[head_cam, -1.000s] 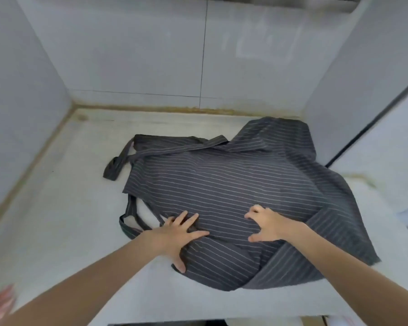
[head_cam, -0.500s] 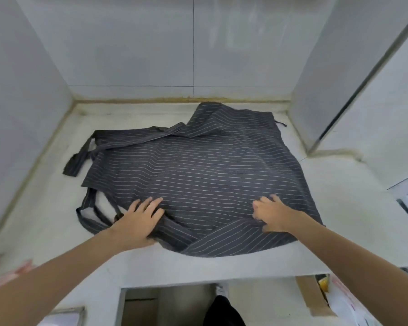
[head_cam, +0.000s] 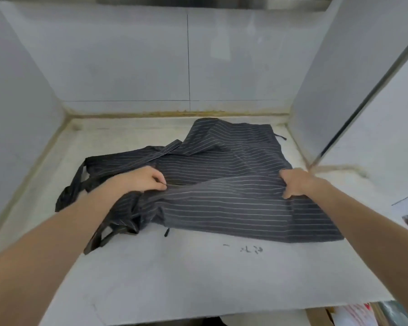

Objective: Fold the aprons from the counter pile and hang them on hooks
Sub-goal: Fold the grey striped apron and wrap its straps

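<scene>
A dark grey, white-pinstriped fabric apron point(head_cam: 222, 184) lies spread toward the back right corner of a pale stone counter point(head_cam: 174, 274). The left hand point(head_cam: 143, 178) and right hand point(head_cam: 297, 182) each pinch a raised fold of its cloth, fingers curled.

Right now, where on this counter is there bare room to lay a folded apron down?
The near strip of counter, between the apron and the front edge, is bare. So is the far left corner by the wall. The middle and right are crowded: the apron covers them, both hands gripping it.
</scene>
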`<state>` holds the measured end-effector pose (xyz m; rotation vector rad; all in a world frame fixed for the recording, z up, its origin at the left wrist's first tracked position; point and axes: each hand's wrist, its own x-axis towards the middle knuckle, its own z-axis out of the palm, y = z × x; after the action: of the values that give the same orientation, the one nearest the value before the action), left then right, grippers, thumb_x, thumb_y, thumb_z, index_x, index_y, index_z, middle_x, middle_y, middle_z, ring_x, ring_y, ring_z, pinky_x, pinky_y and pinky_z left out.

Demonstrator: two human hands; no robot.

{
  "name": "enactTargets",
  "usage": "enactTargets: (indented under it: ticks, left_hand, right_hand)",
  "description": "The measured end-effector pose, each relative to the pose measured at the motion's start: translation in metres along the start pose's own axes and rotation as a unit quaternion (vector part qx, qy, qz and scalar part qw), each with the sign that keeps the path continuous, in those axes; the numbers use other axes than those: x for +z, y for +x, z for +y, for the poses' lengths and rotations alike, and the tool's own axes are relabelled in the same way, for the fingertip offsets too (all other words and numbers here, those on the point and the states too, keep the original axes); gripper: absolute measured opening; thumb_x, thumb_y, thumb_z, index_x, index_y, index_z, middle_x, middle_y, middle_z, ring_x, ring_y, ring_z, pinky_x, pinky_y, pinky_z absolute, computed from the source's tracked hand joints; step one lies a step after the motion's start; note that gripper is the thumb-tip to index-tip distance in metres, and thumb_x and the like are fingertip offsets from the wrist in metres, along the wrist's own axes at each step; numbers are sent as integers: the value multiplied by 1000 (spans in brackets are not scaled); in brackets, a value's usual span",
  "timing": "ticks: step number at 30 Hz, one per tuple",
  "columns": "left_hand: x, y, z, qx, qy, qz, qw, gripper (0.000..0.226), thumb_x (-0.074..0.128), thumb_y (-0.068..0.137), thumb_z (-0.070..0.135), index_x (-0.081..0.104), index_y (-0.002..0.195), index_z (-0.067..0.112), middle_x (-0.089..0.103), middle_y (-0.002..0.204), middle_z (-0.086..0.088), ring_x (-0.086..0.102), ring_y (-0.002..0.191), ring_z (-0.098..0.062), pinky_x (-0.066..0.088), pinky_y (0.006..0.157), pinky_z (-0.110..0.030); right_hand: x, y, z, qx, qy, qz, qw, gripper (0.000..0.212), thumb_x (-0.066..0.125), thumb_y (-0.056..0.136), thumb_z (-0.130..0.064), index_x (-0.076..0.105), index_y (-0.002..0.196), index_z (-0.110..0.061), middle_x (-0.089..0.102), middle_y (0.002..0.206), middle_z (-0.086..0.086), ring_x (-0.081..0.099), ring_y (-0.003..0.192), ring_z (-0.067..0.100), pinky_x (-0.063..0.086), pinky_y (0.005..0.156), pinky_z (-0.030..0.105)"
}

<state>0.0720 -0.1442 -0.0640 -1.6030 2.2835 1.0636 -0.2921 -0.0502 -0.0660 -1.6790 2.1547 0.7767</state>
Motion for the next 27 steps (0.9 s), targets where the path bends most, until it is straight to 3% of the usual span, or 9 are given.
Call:
enactTargets:
  ticks: [2,5,9,13,15,17,21,24,27]
  left_hand:
    - [21,19,-11,-26,52,67,996,3,60,91,26,62,93,25,64,109,2,59,100,-16,47,86,-30]
    - [41,20,-10,-55,-29,160,985,43,60,88,41,50,124,18,52,128,-7,52,116,-24,42,99,-38]
    - [52,-5,-14,-144,-68,-70,985,86,70,76,51,30,143,13,39,141,-8,43,127,-23,37,105,-33]
    - [60,-13,-32,-151,-96,-112,978,31,68,85,25,58,110,9,60,106,-5,57,83,-10,45,65,-17]
    - [60,-11,-31,-102,-166,-101,976,29,64,87,17,58,115,19,62,111,1,58,90,-8,46,76,-19]
    - [56,-16,-20,-48,-223,-87,970,29,62,89,15,56,112,31,61,116,8,57,104,-9,42,93,-24]
    - [55,-33,-22,-24,-294,-108,949,25,53,95,14,53,113,31,63,117,7,56,111,-9,38,100,-27]
    - [69,-39,-45,-35,-117,-108,987,20,49,97,25,48,116,20,61,111,-1,59,101,-16,48,91,-31]
    - [80,-46,-64,-87,-63,-191,976,22,63,88,26,50,103,18,65,93,-5,65,83,-19,52,75,-31]
  right_hand:
    - [26,14,-17,35,-40,5,999,48,58,88,-23,37,130,-13,49,133,11,35,129,30,19,110,60]
    - [50,17,-30,65,-81,49,993,50,50,92,-19,33,138,-14,38,143,13,22,138,31,6,110,64]
    - [57,13,-23,107,-103,64,987,48,53,90,-20,39,136,-14,40,141,13,25,137,31,9,112,62]
    - [32,10,-48,45,-103,151,982,52,58,87,-21,36,133,-10,38,136,15,32,131,31,18,113,57]
    - [17,13,-81,-97,17,187,977,40,53,93,-21,43,130,-8,48,130,13,46,121,27,36,107,43]
    - [2,8,-125,-218,222,90,946,32,44,99,-25,49,127,-10,54,128,9,53,113,23,43,97,34]
    - [5,16,-198,-280,216,-78,932,52,27,97,-56,46,128,-19,51,133,6,42,125,28,31,106,53]
    - [30,21,-209,-245,125,-69,959,63,25,93,-64,51,125,-16,45,133,10,20,136,32,10,108,67]
    - [43,17,-204,-268,103,-31,957,48,43,94,-52,55,122,-14,46,126,8,18,135,31,3,109,67]
